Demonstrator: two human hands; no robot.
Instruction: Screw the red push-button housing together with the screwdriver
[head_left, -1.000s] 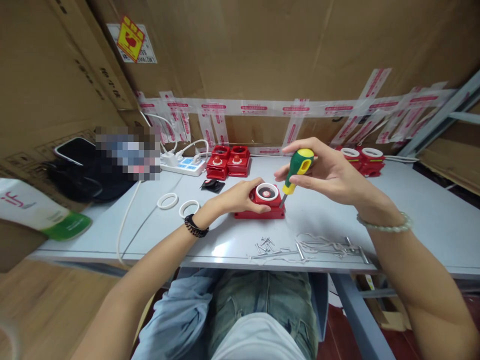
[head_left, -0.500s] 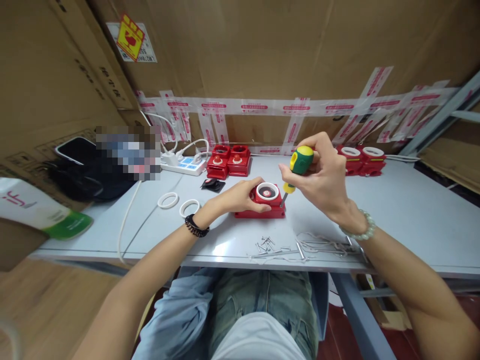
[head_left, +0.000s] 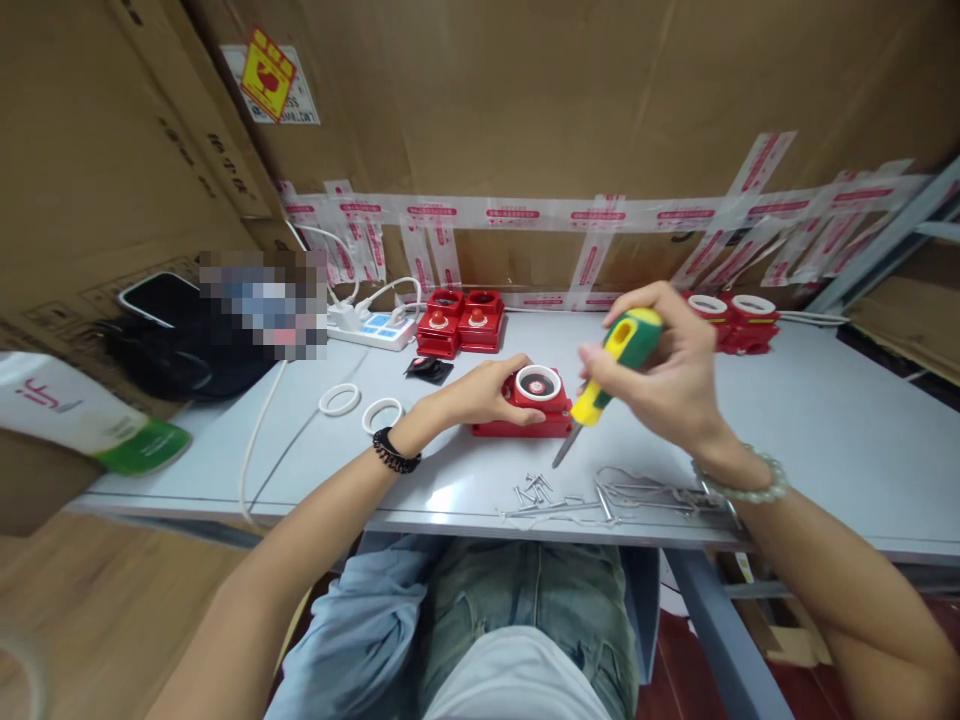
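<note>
My left hand (head_left: 496, 393) grips a red box (head_left: 517, 429) from its left side, thumb in front and fingers behind. On top of the box sits a white ring (head_left: 538, 383) around a dark centre. My right hand (head_left: 664, 360) is closed round a green and yellow screwdriver (head_left: 621, 350). The screwdriver leans, its metal tip pointing down and left, apart from the box's front right corner. Several loose screws (head_left: 534, 490) lie near the table's front edge, below the tip. Metal rods with white string (head_left: 645, 493) lie to their right.
Two white rings (head_left: 340, 400) lie left of my wrist, by a small black packet (head_left: 429, 370). More red boxes (head_left: 461, 325) stand at the back, others (head_left: 739, 325) at the back right. A white power strip (head_left: 371, 330) and a white-green tube (head_left: 97, 415) are on the left.
My right hand has lifted the screwdriver off the red box's right corner and tilted it, so its tip now points toward the screws. The left hand keeps its hold.
</note>
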